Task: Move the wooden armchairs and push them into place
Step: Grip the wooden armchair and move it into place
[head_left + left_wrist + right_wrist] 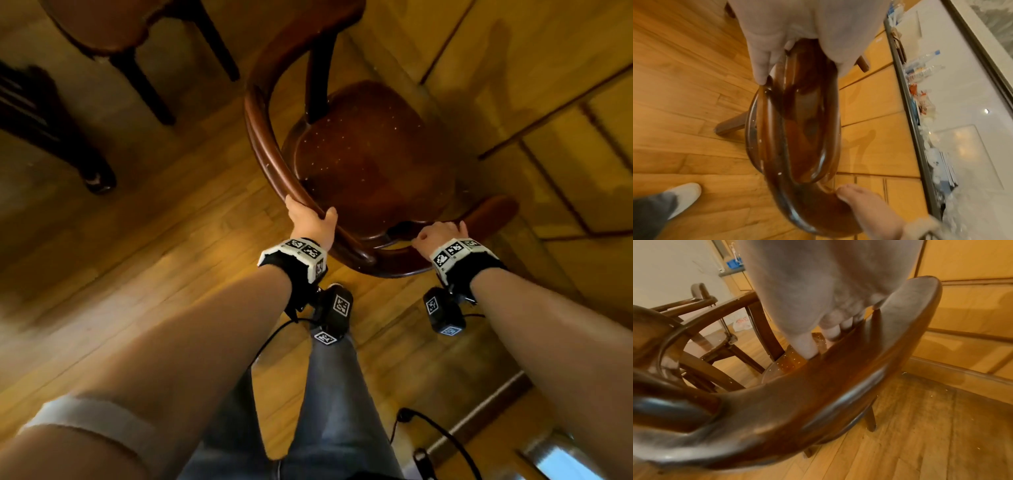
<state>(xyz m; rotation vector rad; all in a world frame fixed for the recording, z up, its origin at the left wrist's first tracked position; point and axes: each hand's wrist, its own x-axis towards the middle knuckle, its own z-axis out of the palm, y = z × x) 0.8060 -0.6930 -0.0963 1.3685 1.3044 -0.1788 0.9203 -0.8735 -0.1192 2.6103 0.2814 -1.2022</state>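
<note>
A dark wooden armchair [370,161] with a curved bentwood back and arms stands on the plank floor in front of me. My left hand [313,219] grips the curved back rail on its left side, thumb on the inner face. My right hand [436,234] grips the right arm rail near the back, fingers curled over it. The left wrist view shows the left hand [797,53] wrapped over the glossy armchair rail [797,129], with the right hand's fingers [863,201] at the far end. In the right wrist view the right hand's fingers [809,345] hook over the armchair's arm rail [838,386].
A second wooden chair [113,31] stands at the upper left, also visible as a chair [711,344] behind the held one. Dark furniture [44,126] sits at the far left. Wooden wall panels [548,102] rise to the right. A cable [442,435] lies by my legs.
</note>
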